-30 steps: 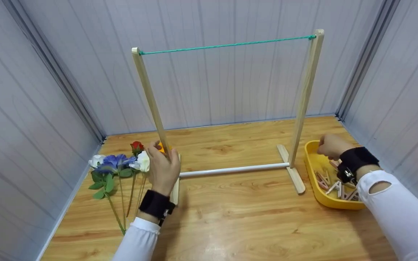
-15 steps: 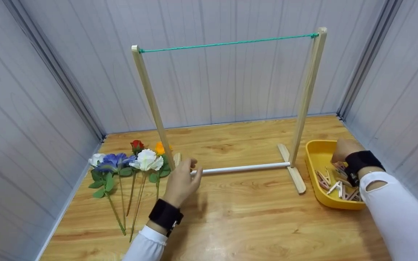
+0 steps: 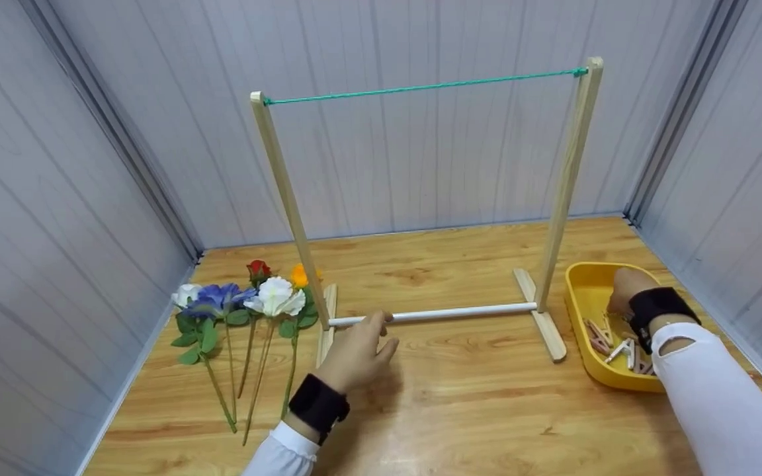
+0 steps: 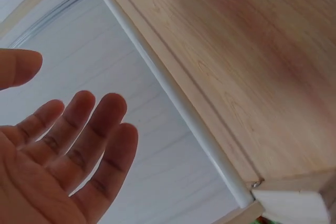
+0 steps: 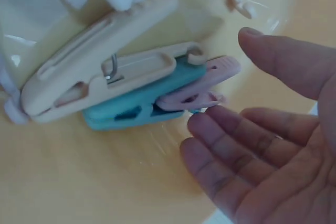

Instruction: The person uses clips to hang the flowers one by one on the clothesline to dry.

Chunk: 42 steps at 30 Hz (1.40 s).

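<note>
My right hand (image 3: 630,289) reaches down into a yellow tray (image 3: 574,291) of clothespins. Seen from the right wrist, its thumb and fingers are spread near a pink clothespin (image 5: 218,73), with nothing gripped. A teal clothespin (image 5: 113,111) and a beige clothespin (image 5: 73,64) lie against that pink one. My left hand (image 3: 356,357) is at the left end of a white rod (image 3: 464,311), overlapping it in the head view; contact cannot be told. The left wrist view shows its fingers (image 4: 107,114) loosely extended and holding nothing.
A wooden frame (image 3: 288,198) stands upright, with a green cord (image 3: 421,87) strung between its post tops. Several artificial flowers lie at the left, among them a white flower (image 3: 276,297), a blue flower (image 3: 217,301) and a red rose (image 3: 258,271). Panel walls enclose the back and sides.
My left hand has moved right and toward me, from the left post to the rod, uncovering the white and orange flowers. My right hand has gone deeper into the tray.
</note>
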Tool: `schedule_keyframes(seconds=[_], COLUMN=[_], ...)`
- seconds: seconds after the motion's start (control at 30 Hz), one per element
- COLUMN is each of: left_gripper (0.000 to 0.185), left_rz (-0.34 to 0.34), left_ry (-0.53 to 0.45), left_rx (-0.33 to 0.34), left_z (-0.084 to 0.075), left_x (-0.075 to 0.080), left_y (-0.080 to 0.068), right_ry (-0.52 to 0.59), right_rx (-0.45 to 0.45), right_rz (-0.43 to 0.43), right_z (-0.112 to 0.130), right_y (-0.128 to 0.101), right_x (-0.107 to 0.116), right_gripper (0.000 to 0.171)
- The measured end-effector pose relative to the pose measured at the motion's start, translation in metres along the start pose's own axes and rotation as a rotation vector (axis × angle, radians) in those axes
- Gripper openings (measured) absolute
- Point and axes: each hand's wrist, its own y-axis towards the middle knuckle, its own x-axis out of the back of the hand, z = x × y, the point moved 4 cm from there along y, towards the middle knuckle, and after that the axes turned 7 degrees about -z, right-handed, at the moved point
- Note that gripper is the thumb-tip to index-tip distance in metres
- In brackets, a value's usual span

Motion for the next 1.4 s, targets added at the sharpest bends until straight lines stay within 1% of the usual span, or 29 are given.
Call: schedule_keyframes(seconds=[0.13,0.3,0.5,0.63,0.73,0.9,1.07,1.17,1.23,1.27,1.37,1.4], left_gripper=[0.036,0.035,0.032,0.033,0.035,0.035,0.037,0.038,0.037,0.037,0.036,0.036], left_rz=[0.03,0.052,0.049,0.039,0.032,0.024,0.036,0.041,0.047,0.049,0.051,0.05], left_ry=[-0.026,-0.024,-0.008,0.004,0.015,0.021,0.008,0.007,0.002,-0.003,-0.014,-0.016], left_rx=[0.0,-0.013,-0.005,0.005,-0.001,-0.018,0.007,0.015,0.024,0.029,0.042,0.044], left_z=[-0.001,-0.005,-0.005,-0.005,-0.006,-0.008,-0.008,-0.007,-0.006,-0.006,-0.005,-0.005], left_x=[-0.005,-0.008,-0.01,-0.01,-0.01,-0.009,-0.007,-0.007,-0.007,-0.007,-0.006,-0.006], left_y=[-0.002,-0.003,-0.003,-0.004,-0.004,-0.003,-0.003,-0.004,-0.004,-0.003,-0.003,-0.003], right_ry=[-0.032,-0.045,-0.068,-0.081,-0.065,0.008,0.086,0.108,0.104,0.102,0.104,0.119], right_rx=[0.014,0.015,0.039,0.05,0.045,0.018,-0.009,-0.011,-0.017,-0.011,0.009,0.017], right_rz=[-0.017,-0.022,-0.05,-0.054,-0.029,-0.006,-0.02,-0.039,-0.054,-0.064,-0.113,-0.125], right_z=[0.001,-0.004,-0.011,-0.009,-0.007,-0.008,-0.008,-0.007,-0.005,-0.003,0.008,0.012], right_y=[0.0,0.001,0.002,0.001,0.001,-0.001,-0.004,-0.005,-0.007,-0.007,-0.01,-0.011], right_x=[-0.004,-0.011,-0.015,-0.014,-0.014,-0.014,-0.009,-0.003,0.003,0.007,0.019,0.023], right_gripper=[0.025,0.022,0.016,0.008,0.011,0.012,0.008,0.006,0.015,0.023,0.052,0.058])
